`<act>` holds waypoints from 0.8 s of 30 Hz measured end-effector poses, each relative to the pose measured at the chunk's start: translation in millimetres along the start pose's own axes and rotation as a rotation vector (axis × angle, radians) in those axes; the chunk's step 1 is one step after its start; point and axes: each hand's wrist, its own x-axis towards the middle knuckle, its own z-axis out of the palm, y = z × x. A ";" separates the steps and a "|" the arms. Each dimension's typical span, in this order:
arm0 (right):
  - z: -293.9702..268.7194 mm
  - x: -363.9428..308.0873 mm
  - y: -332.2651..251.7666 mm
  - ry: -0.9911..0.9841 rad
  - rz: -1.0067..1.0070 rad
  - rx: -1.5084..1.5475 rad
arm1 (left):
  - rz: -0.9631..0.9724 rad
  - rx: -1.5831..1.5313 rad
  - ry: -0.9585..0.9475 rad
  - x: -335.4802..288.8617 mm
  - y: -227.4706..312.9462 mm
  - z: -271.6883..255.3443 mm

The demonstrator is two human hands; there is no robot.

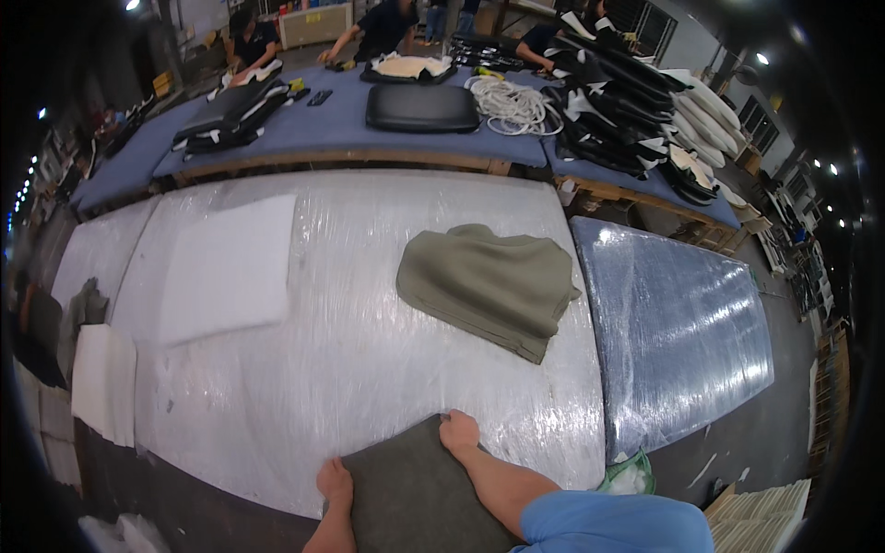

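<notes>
A dark grey-green cushion cover or fabric piece [406, 488] lies at the near edge of the plastic-wrapped table [341, 369], close to my body. My left hand [335, 481] grips its far left corner, fingers closed around the edge. At its far right corner my right hand [458, 431] pinches the fabric the same way. The lower part of the piece runs out of view, so its full shape is hidden. Farther off on the right lies a loosely folded olive-green fabric [493, 281]. A white flat foam-like sheet [230, 272] rests on the left side of the table.
A blue plastic-wrapped table [682, 332] adjoins on the right. Behind stands a long blue worktable [323, 124] with a black cushion [422, 108], coiled white cord [512, 104] and stacked black covers [613, 101]. Several people work there. A green-edged bag [629, 476] sits near my right elbow.
</notes>
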 end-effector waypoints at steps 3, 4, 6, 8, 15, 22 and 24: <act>-3.7 2.0 0.4 0.026 -0.041 0.013 | 0.056 -0.015 -0.007 0.5 1.7 -5.1; -4.9 2.6 1.2 0.035 -0.055 0.019 | 0.077 -0.016 -0.027 -0.1 0.4 -7.9; -7.1 0.0 3.5 0.039 -0.054 0.054 | 0.111 -0.016 -0.068 -1.8 -1.8 -12.1; -9.8 0.1 1.1 0.035 -0.061 0.082 | 0.133 -0.059 -0.040 -2.7 -2.3 -15.1; -5.4 -2.7 4.1 0.019 -0.026 0.078 | -0.073 -0.095 -0.026 -3.9 8.1 -12.2; -0.1 1.7 -1.1 -0.004 -0.026 0.003 | -0.099 -0.111 0.032 12.0 7.0 -1.8; 0.2 4.1 -2.7 -0.007 0.006 0.022 | -0.109 -0.061 0.030 11.9 3.8 1.3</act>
